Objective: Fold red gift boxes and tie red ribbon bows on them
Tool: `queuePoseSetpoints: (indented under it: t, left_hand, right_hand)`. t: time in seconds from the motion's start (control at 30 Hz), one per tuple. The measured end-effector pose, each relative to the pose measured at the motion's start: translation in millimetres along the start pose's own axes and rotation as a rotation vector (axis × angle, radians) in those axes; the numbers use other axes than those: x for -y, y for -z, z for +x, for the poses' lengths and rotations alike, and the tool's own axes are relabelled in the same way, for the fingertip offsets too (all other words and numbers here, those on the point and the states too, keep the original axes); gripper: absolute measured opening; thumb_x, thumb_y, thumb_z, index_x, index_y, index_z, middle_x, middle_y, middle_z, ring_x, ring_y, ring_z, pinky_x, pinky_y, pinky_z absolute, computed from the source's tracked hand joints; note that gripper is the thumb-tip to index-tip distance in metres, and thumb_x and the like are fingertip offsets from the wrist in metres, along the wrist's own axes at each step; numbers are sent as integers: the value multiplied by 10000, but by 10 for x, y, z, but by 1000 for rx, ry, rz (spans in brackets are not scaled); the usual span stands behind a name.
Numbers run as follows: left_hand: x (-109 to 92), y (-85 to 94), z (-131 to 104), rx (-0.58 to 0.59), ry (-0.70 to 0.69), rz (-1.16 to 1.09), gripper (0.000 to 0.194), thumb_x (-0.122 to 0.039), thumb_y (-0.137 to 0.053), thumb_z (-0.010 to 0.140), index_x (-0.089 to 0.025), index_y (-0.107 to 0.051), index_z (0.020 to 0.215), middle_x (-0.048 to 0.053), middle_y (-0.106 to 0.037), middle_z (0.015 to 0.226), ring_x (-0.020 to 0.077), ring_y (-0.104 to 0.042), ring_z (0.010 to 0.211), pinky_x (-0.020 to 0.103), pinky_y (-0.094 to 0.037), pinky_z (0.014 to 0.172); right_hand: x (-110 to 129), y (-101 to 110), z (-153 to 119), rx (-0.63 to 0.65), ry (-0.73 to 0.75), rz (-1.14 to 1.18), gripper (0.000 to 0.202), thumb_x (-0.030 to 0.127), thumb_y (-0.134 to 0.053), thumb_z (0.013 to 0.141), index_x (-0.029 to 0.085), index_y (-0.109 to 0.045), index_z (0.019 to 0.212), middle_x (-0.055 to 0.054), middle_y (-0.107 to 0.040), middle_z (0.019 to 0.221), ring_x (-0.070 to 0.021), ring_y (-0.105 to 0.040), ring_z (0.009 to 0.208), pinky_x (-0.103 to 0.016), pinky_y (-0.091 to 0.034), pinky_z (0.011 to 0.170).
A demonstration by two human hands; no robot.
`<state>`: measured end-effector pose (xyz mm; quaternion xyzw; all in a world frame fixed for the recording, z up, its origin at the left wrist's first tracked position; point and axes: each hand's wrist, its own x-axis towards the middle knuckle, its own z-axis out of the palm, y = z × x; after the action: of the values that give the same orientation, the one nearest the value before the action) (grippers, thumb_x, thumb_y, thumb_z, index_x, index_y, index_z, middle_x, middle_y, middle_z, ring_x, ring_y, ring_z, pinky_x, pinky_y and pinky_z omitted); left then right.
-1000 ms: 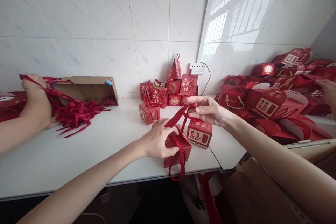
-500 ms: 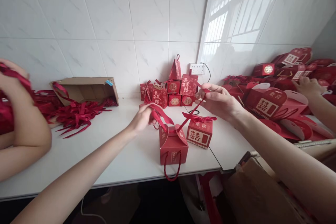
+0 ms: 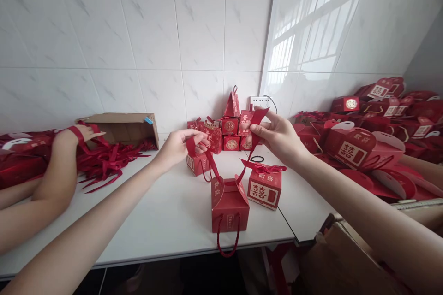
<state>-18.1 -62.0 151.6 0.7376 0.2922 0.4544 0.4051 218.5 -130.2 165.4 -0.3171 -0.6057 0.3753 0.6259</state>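
Note:
A red gift box (image 3: 230,207) with a twisted cord handle stands upright near the table's front edge. Through its top runs a red ribbon (image 3: 213,164), its two ends held apart above the box. My left hand (image 3: 183,148) is closed on one end, up and to the left of the box. Up to the right, my right hand (image 3: 275,131) pinches the other end, whose tip sticks up past the fingers. Beside this box sits a second gift box (image 3: 264,190) with a bow on top. Another small red box (image 3: 198,164) is partly hidden behind my left hand.
Decorated boxes (image 3: 231,125) are stacked by the wall beside a power strip (image 3: 259,102). At left, a co-worker's hand (image 3: 81,134) holds ribbon near a cardboard box (image 3: 121,124) and a ribbon pile (image 3: 104,161). Many red boxes (image 3: 360,143) are heaped at right.
My left hand has risen and moved slightly left with its ribbon end; my right hand has regripped the other end. The co-worker's hand at left has reached towards the ribbon pile. The view has tilted up.

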Motion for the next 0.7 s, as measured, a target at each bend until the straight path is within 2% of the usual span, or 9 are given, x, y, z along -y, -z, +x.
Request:
queuePoseSetpoints:
  t: [0.1, 0.2, 0.27, 0.33, 0.4, 0.5, 0.57, 0.63, 0.7]
  left_hand:
    - [-45, 145, -5, 52, -40, 367, 296, -421, -648, 723, -179, -680, 890, 70, -697, 894, 203, -647, 781, 312, -510, 736]
    - [-29, 263, -54, 223, -49, 472, 293, -390, -655, 698, -193, -676, 913, 61, -696, 941, 217, -637, 886, 293, -495, 775]
    - [3, 304, -100, 330, -40, 521, 265, -390, -623, 719, -191, -681, 884, 53, -699, 879, 197, -639, 812, 263, -486, 714]
    - [33, 323, -149, 361, 51, 632, 233, -405, -590, 743, -195, -687, 766, 32, -679, 711, 165, -607, 626, 231, -446, 579]
    - [47, 337, -195, 375, 222, 740, 292, -436, -579, 744, -191, -655, 604, 18, -607, 531, 140, -512, 454, 225, -361, 451]
    - [31, 366, -247, 437, 462, 830, 405, -465, -597, 718, -183, -582, 428, 26, -519, 398, 135, -431, 365, 238, -300, 397]
    - [9, 387, -264, 452, 520, 799, 417, -453, -603, 716, -183, -589, 399, 42, -542, 418, 143, -460, 394, 240, -334, 425]
    - [-1, 396, -262, 429, 517, 637, 375, -410, -619, 711, -190, -610, 407, 55, -603, 499, 164, -540, 488, 240, -406, 500]
    - [7, 384, -239, 300, 440, 343, 342, -334, -666, 663, -192, -580, 364, 72, -654, 581, 208, -611, 616, 263, -467, 594]
  right_hand:
    - [39, 20, 36, -67, 18, -25, 285, 336, -754, 668, 161, -575, 805, -61, -695, 874, -112, -624, 608, -277, -535, 597]
    - [63, 68, 41, -102, 29, -1, 319, 374, -777, 624, 165, -538, 657, -41, -691, 804, -90, -600, 560, -266, -533, 586]
    - [82, 101, 30, -95, 43, 19, 331, 379, -788, 607, 170, -534, 636, -18, -677, 734, -87, -590, 539, -268, -535, 580]
    - [107, 130, 19, -99, 77, 26, 327, 383, -790, 605, 174, -541, 635, 0, -658, 697, -86, -587, 535, -264, -533, 574]
    - [136, 158, 14, -130, 131, 20, 302, 390, -782, 616, 181, -569, 662, 14, -639, 694, -81, -581, 540, -258, -529, 571]
    - [169, 200, 18, -201, 207, 10, 277, 390, -774, 630, 196, -576, 651, 31, -600, 686, -78, -572, 564, -245, -519, 563]
    - [176, 227, 28, -242, 238, 15, 278, 390, -767, 642, 202, -563, 628, 36, -576, 677, -78, -563, 581, -236, -508, 548]
    - [168, 249, 40, -274, 251, 30, 277, 392, -758, 654, 209, -552, 623, 40, -560, 671, -76, -548, 581, -227, -494, 531]
    - [151, 263, 53, -288, 254, 49, 266, 395, -747, 669, 217, -552, 638, 45, -545, 664, -71, -529, 566, -219, -483, 517]
